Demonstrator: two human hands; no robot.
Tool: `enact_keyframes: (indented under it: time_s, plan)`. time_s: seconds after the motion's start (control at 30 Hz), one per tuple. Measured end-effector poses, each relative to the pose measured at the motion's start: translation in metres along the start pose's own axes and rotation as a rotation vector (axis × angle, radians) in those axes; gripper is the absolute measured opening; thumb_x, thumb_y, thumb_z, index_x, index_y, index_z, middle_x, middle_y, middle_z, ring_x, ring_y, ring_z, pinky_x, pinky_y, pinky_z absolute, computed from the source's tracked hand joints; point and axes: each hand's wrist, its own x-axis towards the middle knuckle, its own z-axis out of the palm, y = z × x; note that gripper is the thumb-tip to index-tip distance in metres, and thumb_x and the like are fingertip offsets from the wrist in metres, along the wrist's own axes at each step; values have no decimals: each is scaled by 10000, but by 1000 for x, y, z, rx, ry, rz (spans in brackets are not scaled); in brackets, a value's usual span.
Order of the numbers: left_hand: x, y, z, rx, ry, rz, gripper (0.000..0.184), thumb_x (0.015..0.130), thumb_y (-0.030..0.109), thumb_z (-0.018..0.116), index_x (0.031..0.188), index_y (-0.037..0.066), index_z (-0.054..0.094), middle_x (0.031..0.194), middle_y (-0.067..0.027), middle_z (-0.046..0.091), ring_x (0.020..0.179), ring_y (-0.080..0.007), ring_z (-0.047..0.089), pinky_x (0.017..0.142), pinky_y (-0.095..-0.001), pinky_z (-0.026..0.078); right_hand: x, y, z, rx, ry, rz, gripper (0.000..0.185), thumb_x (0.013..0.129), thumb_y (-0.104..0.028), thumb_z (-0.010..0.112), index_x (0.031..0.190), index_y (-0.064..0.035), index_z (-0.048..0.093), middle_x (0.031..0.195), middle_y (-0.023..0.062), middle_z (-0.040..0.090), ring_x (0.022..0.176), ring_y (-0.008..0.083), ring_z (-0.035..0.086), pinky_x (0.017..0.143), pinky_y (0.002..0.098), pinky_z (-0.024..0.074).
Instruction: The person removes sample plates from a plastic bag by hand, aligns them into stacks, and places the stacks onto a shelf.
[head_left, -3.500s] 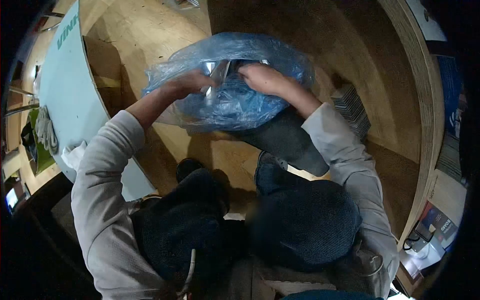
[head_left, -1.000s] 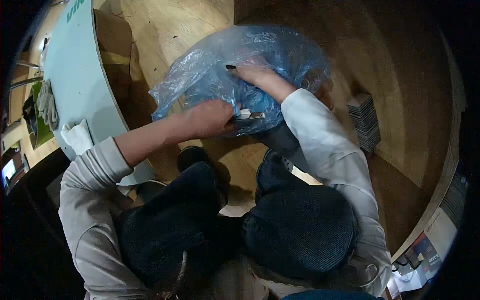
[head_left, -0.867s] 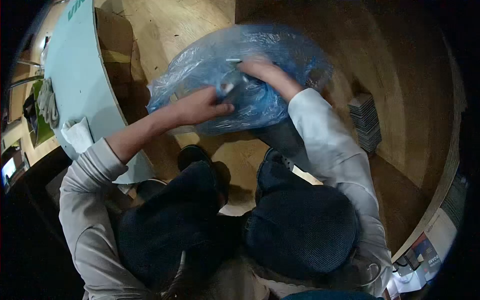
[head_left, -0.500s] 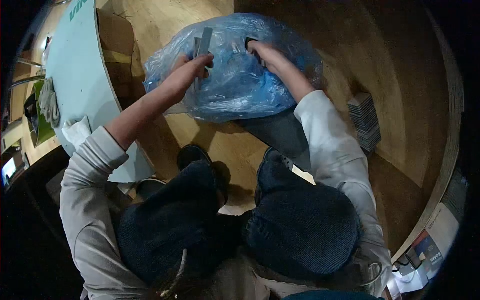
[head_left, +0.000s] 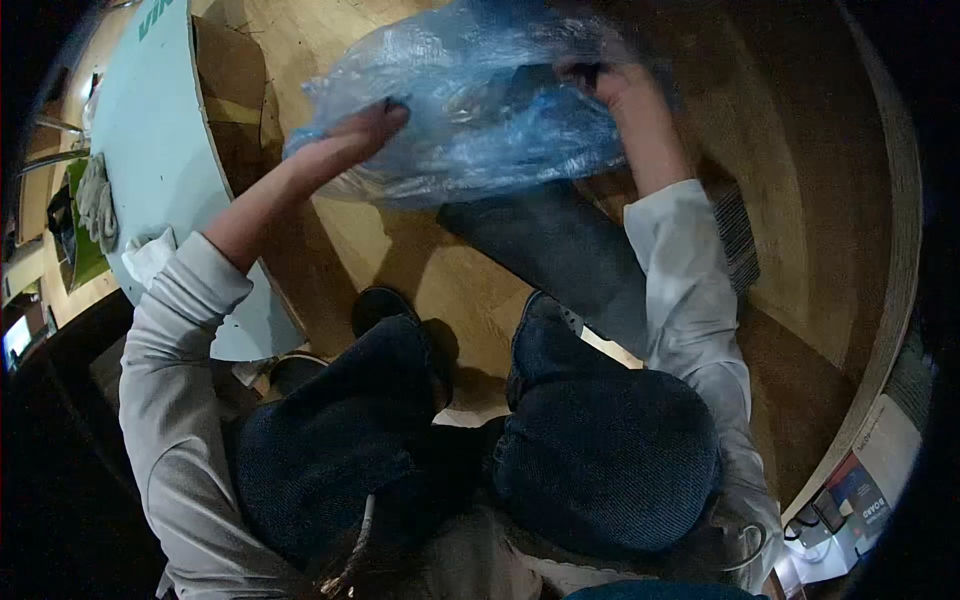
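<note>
A large, crumpled, see-through blue plastic bag (head_left: 470,140) lies across the far middle of the view, smeared by motion. My left hand (head_left: 365,135) is closed on its left side, the fingers blurred. At the right side, my right hand (head_left: 625,88) grips the bag with bent fingers. Something dark shows beside these fingers; I cannot make out what it is. No grey strips are visible in my left hand. Beneath the bag's near edge lies a dark flat sheet (head_left: 560,250).
A stack of thin grey pieces (head_left: 738,240) stands right of my right forearm. On the left is a pale board (head_left: 165,190) with grey gloves (head_left: 97,205) and a white cloth (head_left: 150,258). A cardboard box (head_left: 228,75) sits behind it. Boxes (head_left: 860,500) lie at lower right.
The bag has shifted away from me and flattened. My right hand has moved right, my left slightly left and down. Grey strips seen in my left hand earlier no longer show there.
</note>
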Motion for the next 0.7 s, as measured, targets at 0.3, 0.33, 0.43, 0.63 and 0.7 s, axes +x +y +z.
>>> enact_keyframes:
  time_s: [0.3,0.33,0.43,0.63,0.7]
  plan:
    - [24,-60,-126,112,398,18,416,880,394,420,1103,65,542,1060,-123,578,960,-256,548,822,-345,432,-81,30,64,-334,-600,246,235,847,-176,491,1017,-14,512,783,63,572,639,150,608,554,254,529]
    - [21,-68,-126,-8,361,145,402,879,382,436,1091,59,548,1043,-109,585,941,-240,554,817,-334,436,-81,34,62,-323,-685,268,244,847,-172,486,1031,-13,509,799,68,579,655,152,610,565,260,534]
    - [11,-72,-117,-329,108,389,363,874,347,484,1054,42,565,993,-67,604,884,-191,571,803,-299,449,-59,50,44,-45,-737,287,253,854,-183,483,1042,-15,508,821,78,588,693,156,612,582,265,539]
    - [-19,4,-99,-498,-421,72,376,866,341,498,1131,78,539,898,-5,573,821,-112,542,726,-245,440,-57,43,34,239,-239,335,293,869,-286,511,1031,-42,521,835,70,586,738,159,596,587,249,516]
    - [-19,18,-75,-727,-473,88,427,867,378,489,1134,46,524,919,-27,572,853,-131,543,764,-255,440,-65,45,40,254,-254,306,302,864,-299,522,1029,-45,523,844,70,585,729,162,593,590,251,516]
